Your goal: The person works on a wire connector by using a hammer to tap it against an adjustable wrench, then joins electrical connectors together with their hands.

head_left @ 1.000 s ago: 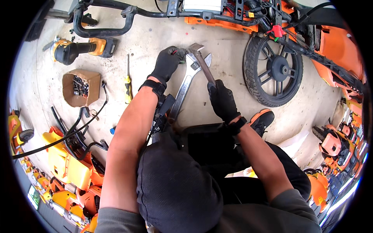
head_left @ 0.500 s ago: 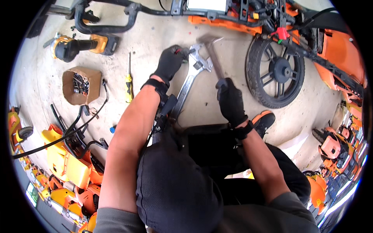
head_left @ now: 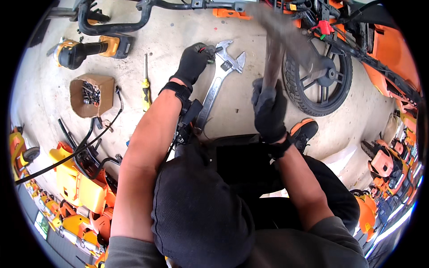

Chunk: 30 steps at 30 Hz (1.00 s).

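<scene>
Adjustable wrench (head_left: 216,85): lies on the floor just right of the left hand (head_left: 192,64); likely heavy, rigid and smooth enough to slip; best gripped mid-shank. Hammer (head_left: 273,58): extends forward from the right hand (head_left: 270,109), its head blurred; probably head-heavy and stiff; best held low on the handle. Small dark piece (head_left: 218,50): at the left fingertips, beside the wrench head; presumably light; best pinched at its end. Right hand: closed around the handle, forearm angled forward. Left hand: fingers curled in a pinch, arm extended.
</scene>
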Available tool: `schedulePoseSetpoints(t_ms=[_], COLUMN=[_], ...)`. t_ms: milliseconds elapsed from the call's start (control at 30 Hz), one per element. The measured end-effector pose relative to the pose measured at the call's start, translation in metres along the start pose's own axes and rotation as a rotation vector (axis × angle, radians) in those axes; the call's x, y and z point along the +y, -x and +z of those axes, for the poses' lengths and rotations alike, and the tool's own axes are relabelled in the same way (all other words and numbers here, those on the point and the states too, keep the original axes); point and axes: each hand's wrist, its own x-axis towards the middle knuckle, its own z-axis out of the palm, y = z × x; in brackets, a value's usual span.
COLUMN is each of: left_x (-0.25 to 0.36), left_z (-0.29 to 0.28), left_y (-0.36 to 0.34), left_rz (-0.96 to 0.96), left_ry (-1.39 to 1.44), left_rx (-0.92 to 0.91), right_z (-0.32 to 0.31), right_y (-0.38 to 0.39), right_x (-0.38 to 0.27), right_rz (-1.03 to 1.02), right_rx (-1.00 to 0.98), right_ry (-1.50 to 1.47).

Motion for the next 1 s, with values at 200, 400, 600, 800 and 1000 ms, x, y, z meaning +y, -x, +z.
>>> schedulePoseSetpoints(t_ms=[200, 400, 600, 800, 1000], left_x=[-0.011, 0.001, -0.001, 0.011, 0.014], left_z=[-0.005, 0.007, 0.004, 0.009, -0.003], left_y=[-0.005, -0.001, 0.005, 0.003, 0.001], left_rz=[0.044, 0.017, -0.01, -0.041, -0.079], left_ry=[0.071, 0.087, 0.112, 0.149, 0.149], left_rx=[-0.014, 0.03, -0.025, 0.01, -0.043], right_z=[-0.003, 0.006, 0.0, 0.014, -0.002], right_y=[-0.002, 0.005, -0.013, 0.001, -0.008], right_x=[0.017, 0.026, -0.004, 0.042, -0.01], right_rz=[0.199, -0.016, 0.062, 0.167, 0.087], right_rx=[-0.127, 0.04, -0.05, -0.147, -0.009], right_ry=[0.281, -0.025, 0.106, 0.278, -0.039])
